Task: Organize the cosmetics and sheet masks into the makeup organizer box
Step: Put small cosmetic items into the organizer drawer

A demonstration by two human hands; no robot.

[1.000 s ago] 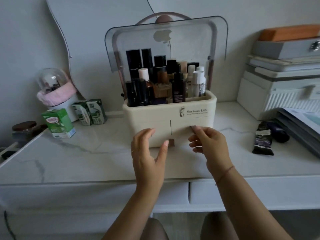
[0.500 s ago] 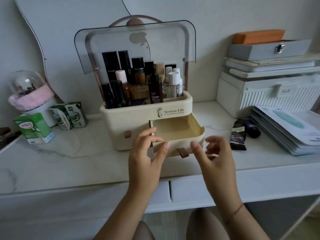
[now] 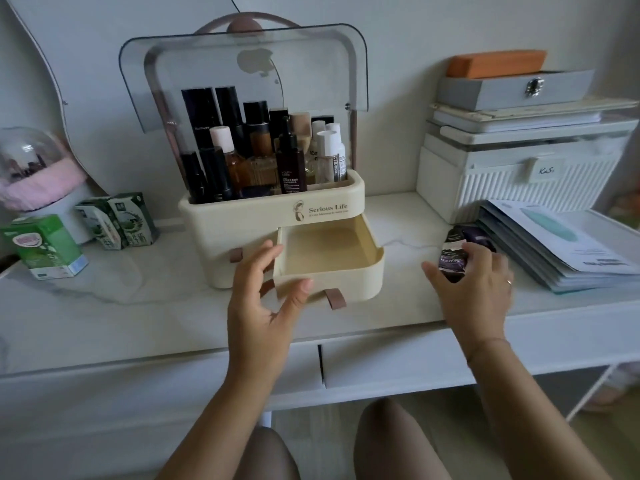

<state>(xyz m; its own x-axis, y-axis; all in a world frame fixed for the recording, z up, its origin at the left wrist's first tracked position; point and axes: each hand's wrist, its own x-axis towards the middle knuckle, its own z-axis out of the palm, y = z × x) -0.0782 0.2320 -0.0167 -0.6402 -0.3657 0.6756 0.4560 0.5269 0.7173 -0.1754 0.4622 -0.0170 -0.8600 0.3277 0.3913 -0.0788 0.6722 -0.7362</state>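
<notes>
The cream makeup organizer box point(image 3: 221, 223) stands on the desk with its clear lid point(image 3: 242, 74) raised and several bottles point(image 3: 263, 154) upright in the top tray. Its right drawer point(image 3: 329, 251) is pulled out and holds nothing. My left hand point(image 3: 263, 299) hovers at the drawer's left front corner, fingers relaxed, thumb by the drawer front. My right hand point(image 3: 478, 292) is to the right of the box, fingers curled over a dark purple tube point(image 3: 452, 261) lying on the desk. A stack of sheet masks point(image 3: 568, 247) lies further right.
A white ribbed case point(image 3: 519, 181) with a grey box point(image 3: 512, 88) and an orange item on top stands at the back right. Green cartons point(image 3: 45, 251) and a glass dome point(image 3: 31, 168) sit at the left. The desk's front edge point(image 3: 207, 355) runs just below my hands.
The right drawer went from closed to pulled out. My right hand left the drawer front and moved right onto the dark tube. My left hand stayed by the drawer.
</notes>
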